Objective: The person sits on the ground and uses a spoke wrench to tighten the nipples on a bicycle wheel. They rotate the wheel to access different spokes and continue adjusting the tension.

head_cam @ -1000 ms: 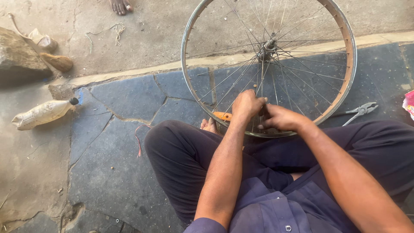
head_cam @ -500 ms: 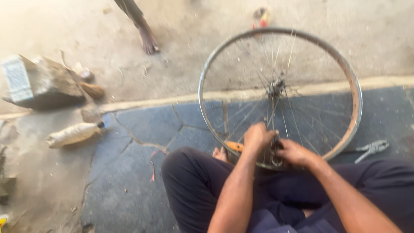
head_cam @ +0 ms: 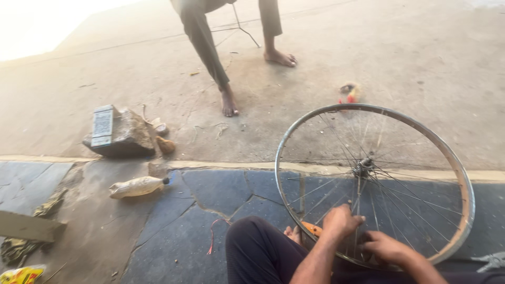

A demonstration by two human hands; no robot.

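A bare, tyreless metal bicycle wheel with thin wire spokes is held on edge directly in front of both hands, its lower rim resting against the lap of the seated person in dark trousers, its hub just above the hands. Beyond the wheel, well apart from the hands, the two bare legs of another standing person are seen on the pale concrete floor. Far to the left of the hands a grey stone block lies, and nearer, on the cracked dark slab, a dusty plastic bottle on its side. The left hand is curled among the lower spokes, apparently pinching one or a nipple; what exactly is gripped cannot be told. The right hand is closed low near the rim, its fingers partly hidden behind spokes. An orange tool handle lies just left of the left hand, and grey pliers lie to the right of the right hand. The wheel could probably roll or tip off the lap if either grip loosens, and fingers could be nipped between crossing spokes if the rim is turned.
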